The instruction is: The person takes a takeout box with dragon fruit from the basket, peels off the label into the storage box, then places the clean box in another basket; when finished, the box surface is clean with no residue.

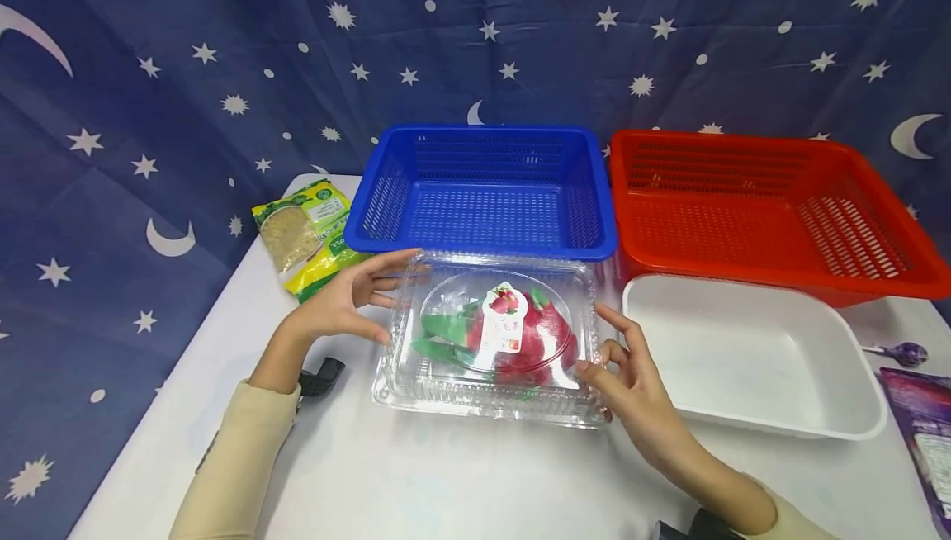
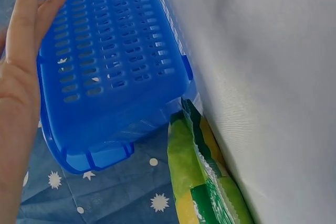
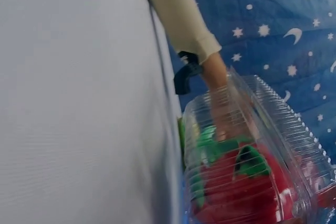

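Note:
A clear plastic clamshell box (image 1: 446, 404), its lid down, stands in front of the blue basket. Through the lid shows a red dragon fruit (image 1: 546, 346) with green leaves; a white label (image 1: 503, 321) with a fruit picture sits on top. My right hand (image 1: 635, 387) grips the box's right side, thumb over the lid and other fingers at the side and lower edge. At the left side, my left hand (image 1: 349, 300) has its fingers stretched out toward the box's back left corner, thumb near the left wall. In the left wrist view these fingers look straight.
Behind the box stand a blue basket (image 1: 364, 230) and a red basket (image 1: 631, 259). A white tub (image 1: 743, 358) lies to the right, with a wrapped lollipop (image 1: 906, 352) and a purple packet (image 1: 921, 424) beyond it. A yellow-green bag (image 1: 305, 234) lies at the back left.

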Demonstrator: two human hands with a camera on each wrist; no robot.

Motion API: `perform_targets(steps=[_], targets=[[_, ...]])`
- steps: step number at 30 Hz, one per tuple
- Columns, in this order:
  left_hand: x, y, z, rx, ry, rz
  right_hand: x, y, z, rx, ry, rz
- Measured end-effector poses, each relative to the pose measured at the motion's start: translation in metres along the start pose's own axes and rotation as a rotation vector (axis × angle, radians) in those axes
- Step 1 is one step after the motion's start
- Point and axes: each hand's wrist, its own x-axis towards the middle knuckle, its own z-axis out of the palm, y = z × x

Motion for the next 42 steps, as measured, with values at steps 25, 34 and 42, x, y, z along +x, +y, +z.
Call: perform_targets(steps=[25,34,42], targets=[[-0.004,-0.023,-0.004,-0.050,-0.149,-0.173,0.004,0.018,0.005,-0.056,0.005,0.141],[-0.001,-0.020,-0.002,-0.060,-0.146,-0.179,0.004,0.014,-0.001,-0.131,-0.074,0.092],[0.000,-0.021,-0.001,-0.043,-0.121,-0.202,0.001,0.012,-0.006,-0.168,-0.100,0.091]])
